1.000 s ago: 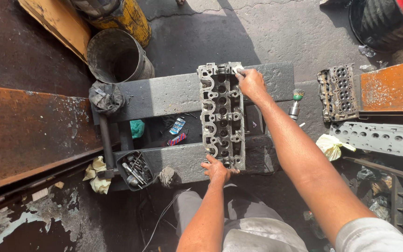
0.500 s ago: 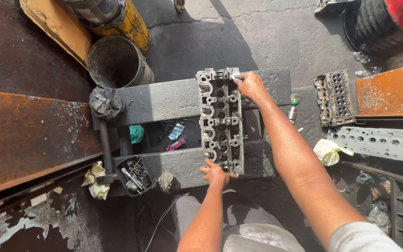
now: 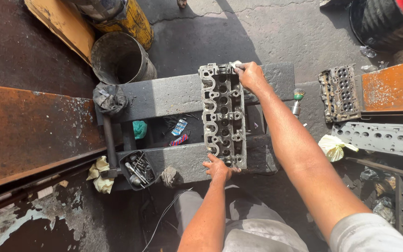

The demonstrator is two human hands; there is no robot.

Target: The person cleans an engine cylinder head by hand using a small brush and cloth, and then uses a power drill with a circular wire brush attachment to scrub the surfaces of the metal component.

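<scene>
Now both hands grip the long grey metal engine head (image 3: 223, 114), lying across 2 dark beams (image 3: 169, 95): left hand (image 3: 219, 169) near end, right hand (image 3: 252, 77) far end.

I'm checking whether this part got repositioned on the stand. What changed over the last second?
Very little. The left hand grips the near end of the cylinder head and the right hand its far corner, as before. The cylinder head lies across the two dark beams in the same spot; only the camera view shifted slightly. Metal bucket and parts tray unmoved.
</scene>
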